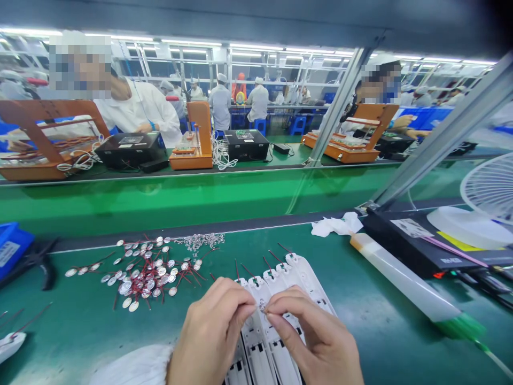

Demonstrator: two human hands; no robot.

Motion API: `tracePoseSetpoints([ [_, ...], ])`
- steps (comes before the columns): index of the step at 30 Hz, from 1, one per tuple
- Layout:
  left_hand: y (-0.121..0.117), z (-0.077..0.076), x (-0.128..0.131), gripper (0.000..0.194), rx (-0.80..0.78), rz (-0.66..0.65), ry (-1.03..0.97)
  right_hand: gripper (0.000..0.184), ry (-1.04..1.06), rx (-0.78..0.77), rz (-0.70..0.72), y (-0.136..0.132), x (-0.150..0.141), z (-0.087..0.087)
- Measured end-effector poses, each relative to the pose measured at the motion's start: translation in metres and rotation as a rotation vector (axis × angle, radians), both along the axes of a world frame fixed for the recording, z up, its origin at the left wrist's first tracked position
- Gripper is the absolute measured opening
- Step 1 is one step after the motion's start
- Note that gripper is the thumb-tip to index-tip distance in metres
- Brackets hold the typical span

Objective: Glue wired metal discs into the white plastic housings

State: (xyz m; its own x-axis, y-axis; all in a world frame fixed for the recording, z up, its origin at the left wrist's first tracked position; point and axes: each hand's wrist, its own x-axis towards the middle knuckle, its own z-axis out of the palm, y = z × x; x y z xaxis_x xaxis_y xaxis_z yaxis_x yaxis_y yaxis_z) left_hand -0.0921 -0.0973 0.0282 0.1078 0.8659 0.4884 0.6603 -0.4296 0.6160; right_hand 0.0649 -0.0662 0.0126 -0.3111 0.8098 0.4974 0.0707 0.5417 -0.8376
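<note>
My left hand (210, 334) and my right hand (316, 342) meet at the bottom centre, fingertips pinched together on a tiny part (262, 306) too small to name. They hover over a row of several white plastic housings (280, 299) lying side by side on the green mat (80, 331), each with a thin red wire sticking up at its far end. To the left lies a heap of small silver discs with red wire leads (146, 270). Behind it sits a small pile of tiny clear parts (200, 240).
A white glue tube with a green tip (404, 280) lies at right, by crumpled white tissue (336, 225), a black device (425, 240) and a white fan (487, 187). Black pliers (38, 262) and a blue bin (10, 248) sit left. Co-workers in white work beyond the green conveyor (180, 200).
</note>
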Motion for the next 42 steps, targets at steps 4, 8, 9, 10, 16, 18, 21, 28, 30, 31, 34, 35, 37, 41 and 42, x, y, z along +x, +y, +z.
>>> tracePoseSetpoints([
  [4, -0.001, -0.001, 0.001, 0.018, 0.105, -0.006, 0.152, 0.009, 0.034, -0.141, 0.005, -0.001, 0.002, -0.003],
  [8, -0.002, -0.002, 0.003, 0.019, 0.086, -0.056, 0.191, 0.007, -0.030, -0.139, 0.017, 0.000, 0.005, -0.003],
  [9, -0.003, -0.002, 0.003, 0.020, 0.035, -0.080, 0.157, 0.008, -0.057, -0.129, 0.014, 0.001, 0.005, -0.002],
  [10, -0.003, -0.002, 0.002, 0.020, -0.030, -0.109, 0.101, 0.009, -0.081, -0.124, 0.009, 0.002, 0.005, -0.001],
  [16, 0.003, 0.010, 0.000, 0.015, -0.541, -0.180, -0.502, 0.019, -0.146, -0.161, 0.061, 0.010, 0.005, 0.010],
  [18, 0.006, 0.013, -0.002, 0.023, -0.713, -0.204, -0.721, 0.018, -0.141, -0.126, 0.103, 0.011, 0.005, 0.014],
  [21, 0.008, 0.014, -0.004, 0.034, -0.818, -0.248, -0.926, 0.012, -0.108, -0.066, 0.157, 0.013, 0.006, 0.018],
  [28, 0.008, 0.015, -0.004, 0.036, -0.899, -0.239, -1.094, 0.008, 0.001, -0.112, 0.138, 0.014, -0.002, 0.023],
  [30, 0.008, 0.017, -0.003, 0.036, -0.906, -0.205, -1.113, 0.005, 0.038, -0.134, 0.111, 0.014, -0.004, 0.026],
  [31, 0.008, 0.017, -0.003, 0.037, -0.910, -0.191, -1.123, 0.005, 0.049, -0.136, 0.099, 0.014, -0.004, 0.027],
  [34, 0.008, 0.016, -0.003, 0.037, -0.928, -0.185, -1.159, 0.004, 0.063, -0.130, 0.090, 0.015, -0.004, 0.027],
  [35, 0.009, 0.015, -0.002, 0.037, -0.934, -0.195, -1.167, 0.005, 0.063, -0.130, 0.088, 0.015, -0.003, 0.026],
  [37, 0.009, 0.015, -0.002, 0.036, -0.932, -0.211, -1.185, 0.006, 0.056, -0.131, 0.080, 0.015, -0.003, 0.024],
  [41, 0.009, 0.016, -0.001, 0.036, -0.923, -0.217, -1.216, 0.007, 0.086, -0.102, 0.068, 0.015, -0.004, 0.022],
  [42, 0.009, 0.016, -0.001, 0.036, -0.926, -0.216, -1.219, 0.008, 0.104, -0.083, 0.070, 0.014, -0.005, 0.021],
])
